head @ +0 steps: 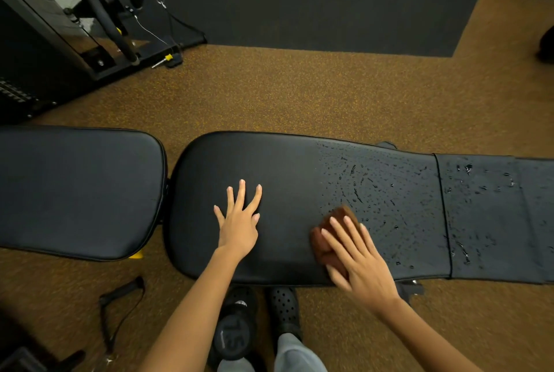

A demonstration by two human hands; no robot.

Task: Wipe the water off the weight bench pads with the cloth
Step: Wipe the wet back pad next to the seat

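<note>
A black weight bench runs across the view. Its long pad is dry and matte on the left half, while water droplets cover the right half and the end section beyond a seam. My left hand lies flat on the dry part, fingers spread. My right hand presses a brown cloth onto the pad with straight fingers, at the border between dry and wet, near the front edge. Most of the cloth is hidden under the hand. The separate pad at the left looks dry.
A cable machine frame stands at the back left on a black mat. A black cable handle lies on the brown speckled floor at the front left. A dumbbell sits beside my black shoes under the bench's front edge.
</note>
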